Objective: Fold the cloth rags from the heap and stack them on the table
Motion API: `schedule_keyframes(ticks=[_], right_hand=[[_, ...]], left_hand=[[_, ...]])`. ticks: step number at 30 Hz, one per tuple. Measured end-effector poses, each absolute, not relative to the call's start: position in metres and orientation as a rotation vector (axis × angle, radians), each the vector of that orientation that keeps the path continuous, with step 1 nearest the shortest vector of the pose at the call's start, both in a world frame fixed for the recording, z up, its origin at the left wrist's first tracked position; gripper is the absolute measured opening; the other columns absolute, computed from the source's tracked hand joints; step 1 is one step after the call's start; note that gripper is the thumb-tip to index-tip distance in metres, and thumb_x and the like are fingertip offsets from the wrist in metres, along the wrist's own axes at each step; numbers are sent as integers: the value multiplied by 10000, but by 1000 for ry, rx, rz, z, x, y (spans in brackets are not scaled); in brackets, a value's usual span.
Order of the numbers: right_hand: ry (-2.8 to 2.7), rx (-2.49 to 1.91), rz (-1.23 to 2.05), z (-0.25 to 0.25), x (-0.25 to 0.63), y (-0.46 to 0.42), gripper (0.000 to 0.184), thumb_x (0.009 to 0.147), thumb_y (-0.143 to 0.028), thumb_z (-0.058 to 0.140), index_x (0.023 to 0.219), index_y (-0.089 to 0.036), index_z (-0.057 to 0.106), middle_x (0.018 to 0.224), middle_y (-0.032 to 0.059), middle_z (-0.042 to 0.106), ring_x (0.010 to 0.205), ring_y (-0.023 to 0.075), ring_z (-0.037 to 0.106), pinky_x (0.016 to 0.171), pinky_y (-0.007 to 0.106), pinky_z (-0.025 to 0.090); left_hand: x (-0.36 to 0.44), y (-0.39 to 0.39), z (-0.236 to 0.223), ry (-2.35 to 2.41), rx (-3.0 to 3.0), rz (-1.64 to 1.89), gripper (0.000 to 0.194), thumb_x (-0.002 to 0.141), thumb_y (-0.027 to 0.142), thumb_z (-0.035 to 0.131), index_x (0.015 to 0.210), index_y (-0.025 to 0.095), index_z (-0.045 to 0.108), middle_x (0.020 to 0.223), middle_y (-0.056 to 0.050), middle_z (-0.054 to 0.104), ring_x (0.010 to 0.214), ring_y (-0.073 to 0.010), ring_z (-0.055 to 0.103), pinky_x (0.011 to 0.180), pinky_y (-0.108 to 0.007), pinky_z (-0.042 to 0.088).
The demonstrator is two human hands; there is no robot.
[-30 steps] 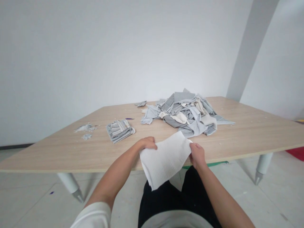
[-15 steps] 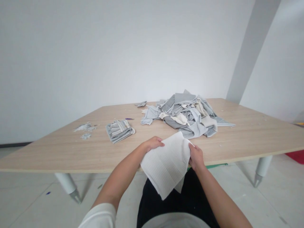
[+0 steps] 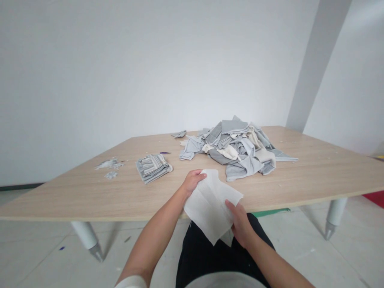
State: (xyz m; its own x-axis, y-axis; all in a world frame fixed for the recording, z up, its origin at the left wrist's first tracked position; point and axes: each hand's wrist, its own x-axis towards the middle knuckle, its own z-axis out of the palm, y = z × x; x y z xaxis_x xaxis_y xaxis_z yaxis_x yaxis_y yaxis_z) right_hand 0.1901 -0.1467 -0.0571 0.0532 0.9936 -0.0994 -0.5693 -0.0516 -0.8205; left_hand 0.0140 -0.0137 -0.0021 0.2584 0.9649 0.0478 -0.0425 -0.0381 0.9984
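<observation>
A white ribbed cloth (image 3: 210,204) hangs over the near edge of the wooden table (image 3: 90,188), in front of my lap. My left hand (image 3: 193,180) pinches its upper left corner above the tabletop. My right hand (image 3: 238,222) grips the cloth lower down on its right side, below the table edge, thumb on top of the fabric. Both hands are closed on the cloth. Beyond it lies a loose pile of grey and cream cloths (image 3: 237,148).
A small folded stack of grey striped cloths (image 3: 153,167) sits to the left of my hands. Further left are scraps of lint (image 3: 109,165). A single grey piece (image 3: 179,134) lies at the back. Grey floor and table legs show below.
My right hand has slid down from the cloth's upper right corner to its lower right side. My left hand moved slightly forward, and the cloth now hangs narrower and more folded.
</observation>
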Motion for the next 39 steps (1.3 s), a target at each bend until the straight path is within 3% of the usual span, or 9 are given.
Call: schedule_keyframes(ticks=[5,9,14,18,24,28,31,34,39], right_hand=[[-592,-836,1508,-76,182,-172,473,691,-468,708,999,-111,672,938,145,713,827,295,660,681,381,529],[-612,-836,1425,-70,184,-172,479,689,-450,722,1033,-121,665,968,134,712,871,296,661,708,378,527],[-653,-815,1255,-42,194,-154,422,702,-395,716,1055,-169,666,1039,94,706,977,287,641,831,381,511],[-702,-862,1125,-29,199,-142,381,705,-406,710,995,-158,688,968,82,721,947,273,651,808,354,517],[-788,-880,1007,-16,208,-146,333,708,-409,725,925,-156,713,943,85,727,896,246,659,797,341,516],[-1099,-879,913,0,227,-153,305,780,-409,668,966,-172,717,994,89,719,956,259,644,874,389,489],[-1518,-896,618,19,249,-153,296,817,-359,635,1074,-224,693,1139,79,664,1089,267,578,967,426,425],[-1773,-895,217,33,265,-149,245,841,-326,601,1061,-276,696,1208,69,595,1152,270,506,982,441,396],[-1676,-1010,-197,39,264,-148,167,844,-269,572,928,-257,716,1199,95,491,1168,304,444,969,522,369]], left_hand=[[15,-18,-1,890,1249,1175,407,592,391,767,865,108,665,694,-55,697,566,-156,614,563,-263,476],[15,-22,2,856,1224,1225,426,596,380,754,907,99,673,719,-65,705,583,-171,627,573,-276,480],[11,-34,15,699,1268,1275,569,561,423,690,1024,93,661,902,-122,715,777,-262,669,674,-341,508],[5,-46,23,681,1311,1225,658,522,440,702,1079,93,646,993,-156,704,868,-314,661,727,-388,515],[-12,-65,25,699,1329,1013,435,590,320,781,938,72,700,856,-140,727,777,-290,685,716,-372,525],[-21,-78,37,719,1505,1063,441,661,295,773,1046,95,696,1019,-137,711,964,-306,654,867,-404,499],[-24,-84,48,711,1688,1257,469,681,272,764,1126,153,676,1336,-105,548,1261,-301,466,1070,-406,352],[-25,-88,53,698,1828,1355,286,704,258,746,978,179,735,1530,-25,261,1395,-294,254,1156,-395,183],[-23,-94,55,632,1923,1414,76,749,245,699,770,190,747,1563,58,96,1436,-312,76,1146,-448,204]])
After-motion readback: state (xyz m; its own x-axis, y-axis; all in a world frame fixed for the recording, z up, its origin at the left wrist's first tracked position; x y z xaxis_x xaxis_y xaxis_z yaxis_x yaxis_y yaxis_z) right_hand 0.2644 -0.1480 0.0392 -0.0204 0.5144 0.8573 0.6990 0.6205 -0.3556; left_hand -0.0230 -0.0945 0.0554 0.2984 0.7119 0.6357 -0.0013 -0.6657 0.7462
